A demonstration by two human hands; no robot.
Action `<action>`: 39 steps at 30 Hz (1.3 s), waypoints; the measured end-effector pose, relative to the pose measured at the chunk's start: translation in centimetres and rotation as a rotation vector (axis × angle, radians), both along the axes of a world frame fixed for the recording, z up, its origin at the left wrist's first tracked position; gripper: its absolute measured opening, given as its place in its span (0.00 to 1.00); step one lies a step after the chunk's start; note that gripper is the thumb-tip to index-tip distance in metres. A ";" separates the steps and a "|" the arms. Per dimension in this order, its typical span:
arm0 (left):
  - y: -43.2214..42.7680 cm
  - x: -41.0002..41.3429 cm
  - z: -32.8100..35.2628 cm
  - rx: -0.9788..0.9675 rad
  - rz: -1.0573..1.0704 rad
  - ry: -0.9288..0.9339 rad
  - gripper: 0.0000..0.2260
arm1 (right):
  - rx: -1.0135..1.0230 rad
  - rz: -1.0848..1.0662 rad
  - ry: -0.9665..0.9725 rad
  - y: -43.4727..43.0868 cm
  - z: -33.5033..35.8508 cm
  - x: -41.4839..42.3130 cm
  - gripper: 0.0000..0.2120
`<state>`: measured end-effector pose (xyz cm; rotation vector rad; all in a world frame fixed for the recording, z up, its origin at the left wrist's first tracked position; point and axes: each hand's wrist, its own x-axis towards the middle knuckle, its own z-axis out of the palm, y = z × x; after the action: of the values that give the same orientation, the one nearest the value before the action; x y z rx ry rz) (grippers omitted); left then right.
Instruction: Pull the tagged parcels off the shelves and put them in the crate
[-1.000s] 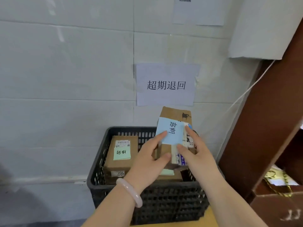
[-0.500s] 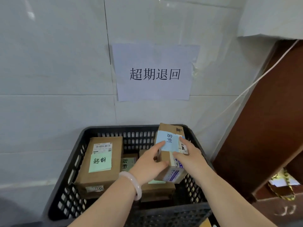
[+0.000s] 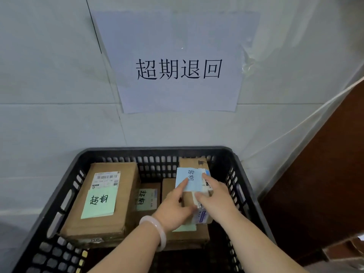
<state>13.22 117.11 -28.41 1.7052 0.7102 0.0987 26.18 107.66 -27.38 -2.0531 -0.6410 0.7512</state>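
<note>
In the head view, both hands are working low in the centre-right of the frame, inside the black crate (image 3: 157, 150) standing against the tiled wall. The left hand (image 3: 173, 208) and the right hand (image 3: 214, 198) are together holding a small parcel (image 3: 194, 163), each clasping one side narrowly, with the left forefinger lying along its blue tag (image 3: 187, 179), probably so the loose slip is not flapping off. The small parcel is tilting up at its far end, its near end resting on a flat parcel (image 3: 187, 237) beneath, so it seems to be being settled into the right part of the crate. A large parcel (image 3: 118, 194) with a green tag (image 3: 99, 201) is lying at the lower left, and a middle parcel (image 3: 147, 200) is sitting between, tagged too. A printed sign (image 3: 177, 66) is hanging on the wall in the upper centre, likely marking what this crate is for. A pale bangle (image 3: 157, 231) is circling the left wrist.
</note>
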 end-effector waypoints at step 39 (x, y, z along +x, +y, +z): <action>-2.6 5.3 -2.2 0.200 -0.042 0.046 0.34 | -0.325 0.120 -0.641 -2.3 0.4 1.3 0.27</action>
<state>18.50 114.49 -30.57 1.9181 0.7169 0.1040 27.49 105.33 -26.97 -2.5963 -1.0558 0.2519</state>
